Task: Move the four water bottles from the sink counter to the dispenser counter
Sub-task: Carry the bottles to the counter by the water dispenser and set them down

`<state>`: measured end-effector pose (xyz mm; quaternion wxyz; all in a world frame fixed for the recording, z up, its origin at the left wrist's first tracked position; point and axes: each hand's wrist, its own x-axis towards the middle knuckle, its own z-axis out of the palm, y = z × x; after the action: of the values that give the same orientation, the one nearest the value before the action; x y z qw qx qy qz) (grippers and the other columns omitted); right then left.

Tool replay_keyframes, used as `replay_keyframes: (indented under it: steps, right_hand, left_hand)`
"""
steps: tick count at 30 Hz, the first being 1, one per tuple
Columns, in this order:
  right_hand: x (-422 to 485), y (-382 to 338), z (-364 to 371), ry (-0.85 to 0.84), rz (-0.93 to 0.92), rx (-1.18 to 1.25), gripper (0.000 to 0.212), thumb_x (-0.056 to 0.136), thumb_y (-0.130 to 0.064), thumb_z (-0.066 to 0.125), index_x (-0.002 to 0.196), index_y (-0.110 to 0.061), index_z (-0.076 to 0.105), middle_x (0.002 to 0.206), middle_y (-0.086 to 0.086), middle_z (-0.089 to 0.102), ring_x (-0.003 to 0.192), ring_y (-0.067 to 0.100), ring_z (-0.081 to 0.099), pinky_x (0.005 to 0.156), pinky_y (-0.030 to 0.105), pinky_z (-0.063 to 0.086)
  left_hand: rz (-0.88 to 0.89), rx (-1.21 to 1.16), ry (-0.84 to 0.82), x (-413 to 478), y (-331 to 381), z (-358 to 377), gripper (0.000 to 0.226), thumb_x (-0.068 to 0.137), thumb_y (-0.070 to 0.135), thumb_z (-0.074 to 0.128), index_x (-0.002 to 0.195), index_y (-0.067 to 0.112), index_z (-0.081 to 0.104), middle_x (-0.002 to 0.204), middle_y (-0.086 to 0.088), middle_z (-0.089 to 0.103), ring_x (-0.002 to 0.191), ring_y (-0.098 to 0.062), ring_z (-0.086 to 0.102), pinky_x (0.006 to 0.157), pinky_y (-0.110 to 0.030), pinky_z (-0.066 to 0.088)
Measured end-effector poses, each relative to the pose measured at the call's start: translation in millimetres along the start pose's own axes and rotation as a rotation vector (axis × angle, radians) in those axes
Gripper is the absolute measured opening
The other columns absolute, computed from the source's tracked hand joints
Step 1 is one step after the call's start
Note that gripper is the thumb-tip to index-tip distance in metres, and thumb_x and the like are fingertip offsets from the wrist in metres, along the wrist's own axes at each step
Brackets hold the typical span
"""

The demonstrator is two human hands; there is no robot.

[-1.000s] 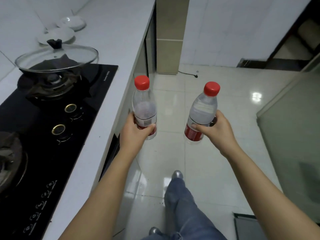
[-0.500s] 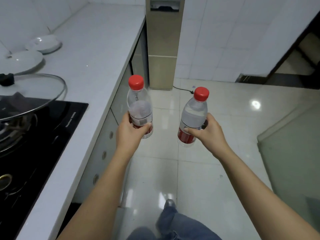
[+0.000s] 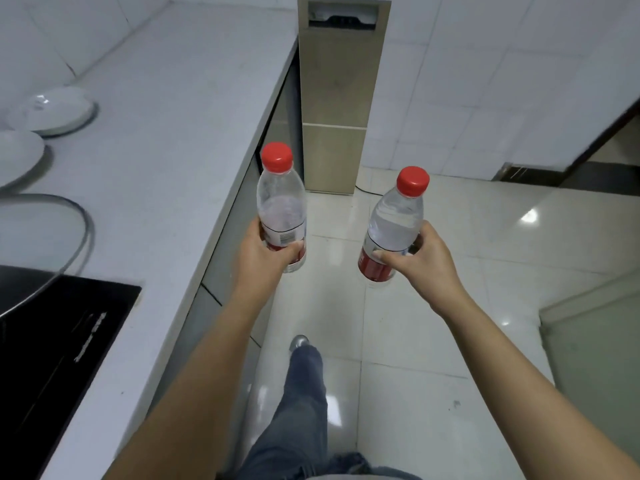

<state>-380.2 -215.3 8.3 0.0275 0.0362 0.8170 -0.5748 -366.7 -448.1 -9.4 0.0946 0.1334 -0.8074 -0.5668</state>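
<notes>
Gripping one red-capped water bottle each — left hand [image 3: 266, 258] wraps the left bottle [image 3: 282, 209], right hand [image 3: 420, 261] wraps the right bottle [image 3: 394, 226] — both upright, held over the tiled floor [image 3: 450, 237] beside the white worktop [image 3: 180, 150], tan dispenser [image 3: 337, 98] ahead.

Both bare forearms reach forward at chest height, the left hand [image 3: 265, 252] and right hand [image 3: 420, 259] each curled closed around something upright, thumbs in front, while one jeans-clad leg [image 3: 304, 393] steps ahead below.
</notes>
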Motion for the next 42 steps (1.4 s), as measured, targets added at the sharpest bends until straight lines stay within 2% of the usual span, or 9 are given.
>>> replay_keyframes:
  steps: [5,12,15,17,22,26,32,38,42]
  right_hand:
    - [88,-21,21,0.049,0.01,-0.011,0.057,0.065,-0.022,0.079,0.115,-0.02,0.051,0.106,-0.005,0.063,0.101,0.015,0.058,0.084,0.031,0.05]
    - [201,-57,53,0.108,-0.004,-0.018,0.054,0.065,-0.024,0.079,0.111,-0.02,0.051,0.103,-0.004,0.063,0.098,0.017,0.059,0.085,0.036,0.051]
    - [239,-66,65,0.112,-0.006,-0.006,0.052,0.064,-0.024,0.079,0.108,-0.022,0.052,0.103,-0.004,0.064,0.096,0.017,0.06,0.079,0.029,0.05]
    - [262,-72,71,0.104,-0.007,-0.004,0.051,0.064,-0.026,0.079,0.107,-0.024,0.052,0.101,-0.007,0.064,0.096,0.014,0.061,0.077,0.026,0.05]
    - [319,-79,82,0.079,-0.011,-0.021,0.062,0.064,-0.028,0.079,0.118,-0.018,0.051,0.109,-0.002,0.064,0.102,0.017,0.06,0.087,0.036,0.051]
    - [371,-82,87,0.041,-0.036,-0.009,0.062,0.066,-0.027,0.079,0.12,-0.019,0.049,0.109,-0.005,0.061,0.1,0.015,0.058,0.081,0.028,0.049]
    - [471,-89,96,-0.09,-0.079,-0.015,0.063,0.066,-0.029,0.078,0.122,-0.02,0.049,0.113,-0.004,0.061,0.101,0.015,0.058,0.08,0.03,0.051]
    - [576,-102,99,-0.247,-0.139,-0.102,0.061,0.068,-0.033,0.076,0.122,-0.019,0.051,0.108,-0.006,0.063,0.094,0.009,0.06,0.068,0.012,0.043]
    - [634,-110,104,-0.354,-0.206,-0.113,0.06,0.072,-0.026,0.075,0.125,-0.014,0.049,0.117,0.002,0.062,0.104,0.016,0.059,0.085,0.028,0.05]
  left_hand:
    - [0.009,-0.026,-0.037,95,9,10,0.046,0.065,0.021,0.078,0.096,0.04,0.05,0.088,0.024,0.063,0.081,0.009,0.061,0.069,-0.013,0.048]
    - [0.044,-0.017,-0.067,221,24,16,0.049,0.064,0.026,0.079,0.1,0.039,0.048,0.088,0.027,0.058,0.08,0.011,0.058,0.064,-0.004,0.041]
    - [0.073,-0.007,-0.059,263,27,16,0.049,0.064,0.028,0.078,0.104,0.034,0.05,0.088,0.028,0.059,0.082,0.011,0.058,0.061,0.0,0.042]
    - [0.077,0.003,-0.047,287,29,16,0.055,0.064,0.03,0.077,0.113,0.028,0.051,0.095,0.023,0.06,0.087,0.003,0.06,0.069,-0.007,0.044]
    - [0.109,0.036,-0.008,341,30,24,0.052,0.066,0.027,0.077,0.111,0.024,0.051,0.094,0.02,0.06,0.088,-0.007,0.061,0.074,-0.019,0.048]
    - [0.111,0.028,0.045,383,29,32,0.062,0.066,0.03,0.078,0.12,0.017,0.049,0.112,0.002,0.064,0.098,-0.016,0.061,0.084,-0.031,0.053]
    - [0.027,0.014,0.178,456,34,52,0.061,0.063,0.035,0.079,0.116,0.023,0.05,0.105,0.01,0.062,0.097,-0.014,0.062,0.077,-0.023,0.049]
    - [-0.037,0.08,0.3,533,50,82,0.05,0.068,0.036,0.076,0.108,0.024,0.05,0.097,0.009,0.059,0.092,-0.02,0.062,0.078,-0.032,0.05]
    - [-0.049,0.031,0.373,575,57,95,0.06,0.065,0.033,0.078,0.116,0.025,0.049,0.103,0.014,0.058,0.091,-0.006,0.059,0.071,-0.014,0.045]
